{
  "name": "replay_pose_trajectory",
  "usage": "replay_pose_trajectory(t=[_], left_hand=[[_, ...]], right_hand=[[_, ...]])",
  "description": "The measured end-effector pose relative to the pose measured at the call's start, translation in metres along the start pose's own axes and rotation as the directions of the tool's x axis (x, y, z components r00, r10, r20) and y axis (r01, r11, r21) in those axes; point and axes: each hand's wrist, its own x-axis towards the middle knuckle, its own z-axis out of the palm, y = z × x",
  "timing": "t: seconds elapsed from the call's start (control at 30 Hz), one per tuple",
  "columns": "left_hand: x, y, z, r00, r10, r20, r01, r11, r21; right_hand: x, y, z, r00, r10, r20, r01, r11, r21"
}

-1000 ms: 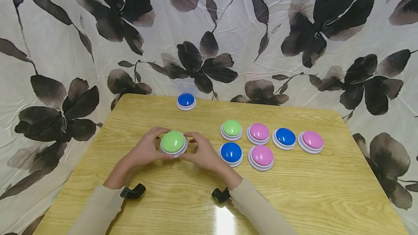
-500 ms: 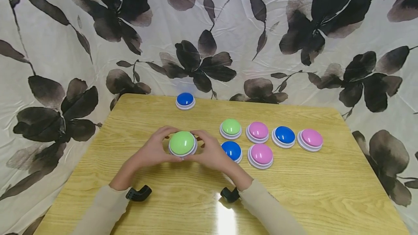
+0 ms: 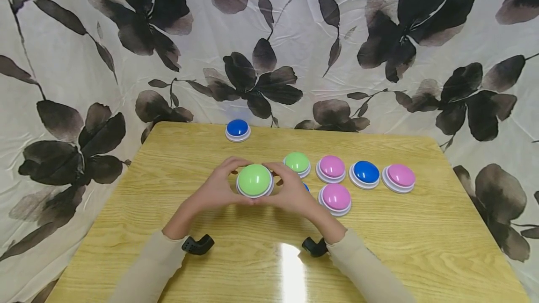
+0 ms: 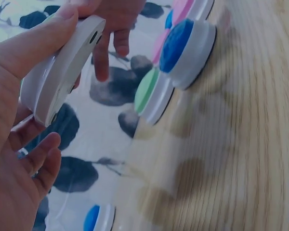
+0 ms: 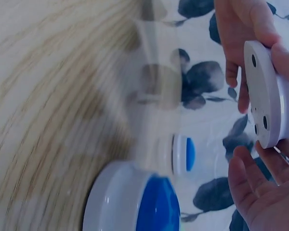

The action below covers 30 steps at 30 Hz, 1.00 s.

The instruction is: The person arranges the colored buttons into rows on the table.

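Both hands hold a green-domed push button [image 3: 254, 180] by its round white base, between thumbs and fingers. It is off the table; the right wrist view shows its flat underside [image 5: 261, 103]. My left hand [image 3: 219, 186] grips the left side of the rim. On the other side, my right hand [image 3: 292, 193] pinches the base, the two thumbs meeting at the near edge. A blue button [image 4: 185, 53] lies just beyond the right hand, which mostly hides it in the head view. A second green button [image 3: 296, 162] sits behind the right fingers.
On the wooden table [image 3: 210, 148] stand a pink button [image 3: 335, 198], another pink button [image 3: 331, 167], a blue button [image 3: 365, 173] and a further pink button [image 3: 400, 176] to the right. One more blue button [image 3: 237, 128] is at the back edge. Floral cloth [image 3: 320, 50] hangs behind.
The green button has been lifted from the table and carried to the right by both hands. The right hand now covers most of the near blue button.
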Motion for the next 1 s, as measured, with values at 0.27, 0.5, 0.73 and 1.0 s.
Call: replay_pose_trajectory(t=[0.27, 0.5, 0.73, 1.0], left_hand=[[0.016, 0.007, 0.025, 0.999, 0.038, -0.024, -0.04, 0.997, -0.071], [0.03, 0.014, 0.046, 0.997, 0.072, -0.021, -0.074, 0.989, -0.126], [0.043, 0.02, 0.066, 0.998, 0.068, 0.018, -0.064, 0.985, -0.159], [0.06, 0.024, 0.093, 0.993, 0.074, 0.092, -0.059, 0.985, -0.159]], right_hand=[[-0.014, 0.008, -0.025, 0.999, -0.026, -0.02, 0.026, 1.0, 0.015], [-0.029, 0.015, -0.044, 0.999, 0.02, -0.031, -0.019, 1.0, 0.019], [-0.041, 0.027, -0.06, 0.998, 0.015, -0.062, -0.016, 1.0, -0.016], [-0.061, 0.041, -0.077, 0.995, 0.044, -0.089, -0.047, 0.998, -0.033]])
